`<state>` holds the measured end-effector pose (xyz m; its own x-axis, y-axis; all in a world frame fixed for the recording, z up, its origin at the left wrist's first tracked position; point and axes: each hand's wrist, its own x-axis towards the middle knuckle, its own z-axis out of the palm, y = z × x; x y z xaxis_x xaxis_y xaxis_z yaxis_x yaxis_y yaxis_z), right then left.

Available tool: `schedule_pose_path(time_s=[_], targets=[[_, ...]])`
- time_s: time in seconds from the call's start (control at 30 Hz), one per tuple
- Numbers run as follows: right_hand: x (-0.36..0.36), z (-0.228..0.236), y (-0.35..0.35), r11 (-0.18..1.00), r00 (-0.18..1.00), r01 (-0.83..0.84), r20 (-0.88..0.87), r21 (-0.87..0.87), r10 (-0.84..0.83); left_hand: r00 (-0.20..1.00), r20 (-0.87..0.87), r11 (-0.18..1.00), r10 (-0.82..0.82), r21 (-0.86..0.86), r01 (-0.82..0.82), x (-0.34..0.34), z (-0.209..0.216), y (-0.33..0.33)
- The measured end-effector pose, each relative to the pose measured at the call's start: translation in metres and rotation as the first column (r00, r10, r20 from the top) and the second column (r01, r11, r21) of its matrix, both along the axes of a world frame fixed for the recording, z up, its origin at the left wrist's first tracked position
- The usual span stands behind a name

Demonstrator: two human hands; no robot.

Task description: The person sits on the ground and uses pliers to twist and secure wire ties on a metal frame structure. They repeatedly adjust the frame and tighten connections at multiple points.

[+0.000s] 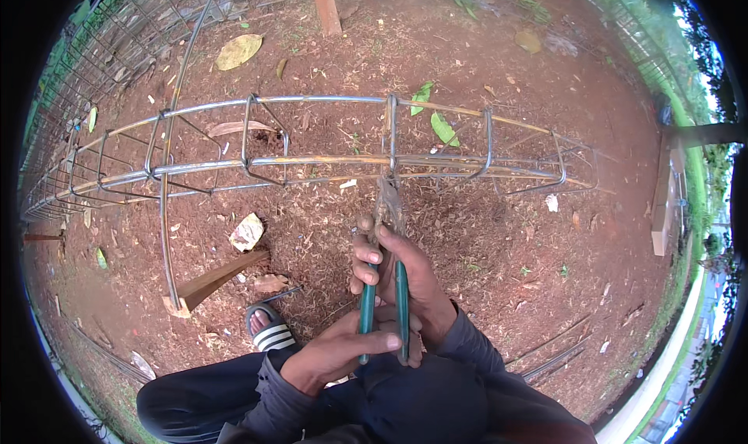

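A pair of pliers with green handles (pixel 402 300) and a worn, dirt-grey metal head points away from me in the middle. My left hand (pixel 343 350) is closed round the lower ends of the handles, its thumb lying across them. Higher up, the fingers and thumb of my right hand (pixel 409 268) wrap the pliers near the joint. The jaws are at the near side of a rebar cage (pixel 327 160), where an upright stirrup (pixel 393 132) meets the long bars. Whether they bite on a wire or the bar is too small to tell.
The cage spans left to right, partly rusty. A bent bar (pixel 165 233) runs by a wooden stake (pixel 218 280) at left. Another wooden post (pixel 325 7) stands beyond. More mesh (pixel 101 46) lies far left. My sandalled foot (pixel 270 329) rests on red soil; loose rods (pixel 553 358) lie right.
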<state>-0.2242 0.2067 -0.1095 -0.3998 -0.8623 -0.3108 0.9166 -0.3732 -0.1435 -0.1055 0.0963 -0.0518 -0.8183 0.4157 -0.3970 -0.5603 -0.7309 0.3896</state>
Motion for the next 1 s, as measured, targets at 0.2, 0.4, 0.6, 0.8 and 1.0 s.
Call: schedule_pose_path(time_s=[0.2, 0.4, 0.6, 0.8, 1.0], targets=[[0.012, -0.033, -0.034, 0.534, 0.889, 0.327, 0.445, -0.780, 0.107, 0.935, -0.017, 0.294, 0.355, 0.951, -0.095, 0.006, -0.074, 0.085], [0.023, -0.016, -0.043, 0.421, 0.861, 0.406, 0.494, -0.811, 0.122, 0.901, 0.085, -0.109, 0.426, 0.993, -0.042, -0.018, -0.056, 0.094], [0.016, 0.008, 0.015, 0.999, 0.998, -0.021, -0.060, -0.037, 0.019, 0.963, 0.196, 0.768, 0.185, 0.582, -0.266, -0.002, -0.007, 0.024], [0.020, 0.008, -0.004, 0.950, 0.901, 0.110, -0.432, 0.292, 0.028, 0.998, 0.038, 0.010, -0.056, -0.999, 0.039, 0.007, -0.003, -0.017], [0.025, -0.008, -0.050, 0.958, 0.960, 0.257, -0.150, 0.127, -0.238, 0.989, 0.122, -0.232, -0.082, -0.968, 0.100, 0.004, 0.004, -0.005]])
